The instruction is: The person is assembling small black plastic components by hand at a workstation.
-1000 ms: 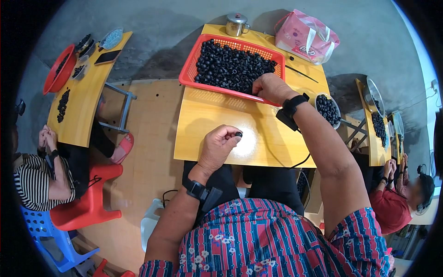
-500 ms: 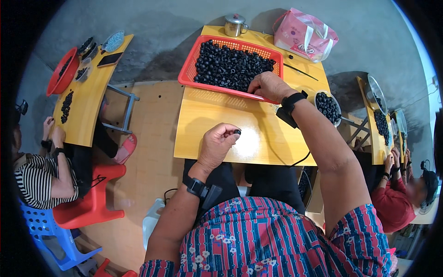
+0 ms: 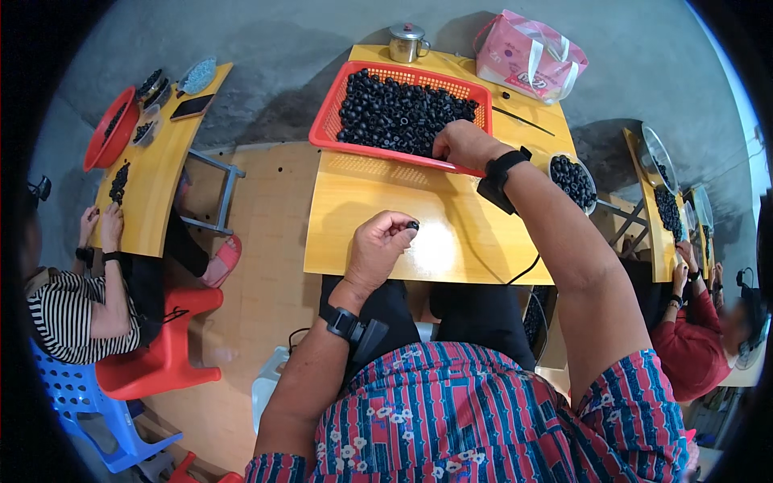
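Observation:
Between thumb and forefinger, my left hand (image 3: 380, 248) pinches a small black cap-like part (image 3: 413, 225) above the near part of the yellow table (image 3: 346, 201). My right hand (image 3: 467, 147) reaches over the front right rim of a red plastic basket (image 3: 322, 133). Its fingertips are down among many small black round parts (image 3: 394, 109); whether they hold one is hidden. Some of these parts look ring-shaped with a hole, others domed.
Right of my forearm stands a clear tub of black round parts (image 3: 570, 183). A metal cup (image 3: 407, 44), a pink bag (image 3: 530, 58) and a thin black stick (image 3: 523, 121) lie toward the back. People work at tables on both sides; a red stool (image 3: 165, 354) is at left.
My right hand has shifted slightly left and deeper among the parts in the basket. The left hand keeps its pinch on the small black part, almost unmoved.

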A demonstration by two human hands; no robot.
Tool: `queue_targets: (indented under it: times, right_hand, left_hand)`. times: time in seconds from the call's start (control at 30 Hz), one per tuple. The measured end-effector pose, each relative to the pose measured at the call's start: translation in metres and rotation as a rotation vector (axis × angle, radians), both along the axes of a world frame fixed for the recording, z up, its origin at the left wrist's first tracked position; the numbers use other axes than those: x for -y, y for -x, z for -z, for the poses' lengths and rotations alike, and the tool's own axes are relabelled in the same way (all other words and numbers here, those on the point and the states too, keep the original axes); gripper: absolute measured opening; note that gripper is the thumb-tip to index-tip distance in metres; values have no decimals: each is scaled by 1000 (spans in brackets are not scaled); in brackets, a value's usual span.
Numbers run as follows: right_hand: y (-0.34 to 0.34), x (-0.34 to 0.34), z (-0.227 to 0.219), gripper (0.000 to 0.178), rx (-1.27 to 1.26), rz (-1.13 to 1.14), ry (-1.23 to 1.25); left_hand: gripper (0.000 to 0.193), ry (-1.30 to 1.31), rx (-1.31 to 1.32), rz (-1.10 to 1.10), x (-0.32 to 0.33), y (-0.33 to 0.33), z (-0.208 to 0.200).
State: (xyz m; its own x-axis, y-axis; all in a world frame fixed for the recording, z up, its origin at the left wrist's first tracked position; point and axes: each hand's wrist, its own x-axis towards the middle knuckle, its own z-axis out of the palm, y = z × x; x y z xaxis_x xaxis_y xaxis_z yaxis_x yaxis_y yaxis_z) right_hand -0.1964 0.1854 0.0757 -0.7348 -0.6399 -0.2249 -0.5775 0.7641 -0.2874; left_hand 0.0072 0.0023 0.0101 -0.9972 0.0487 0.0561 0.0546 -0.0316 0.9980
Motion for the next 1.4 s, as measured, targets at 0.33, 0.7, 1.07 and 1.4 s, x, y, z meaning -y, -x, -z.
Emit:
queue_targets:
  times: [0.33,0.7,1.07,1.4]
  right_hand:
    - [-6,-11,-8,24,-65,41,126]
    - [-29,-33,-22,21,603,489,978]
    - [-12,-15,-8,26,-143,62,65]
    - [-14,-4,-16,20,-81,13,-134]
  left_hand:
    - [11,-61,30,6,-1,0,-3]
    - [12,-106,15,8,-2,0,-1]
    - [13,-100,9,22,1,0,2]
    - [12,-81,21,22,1,-1,-2]
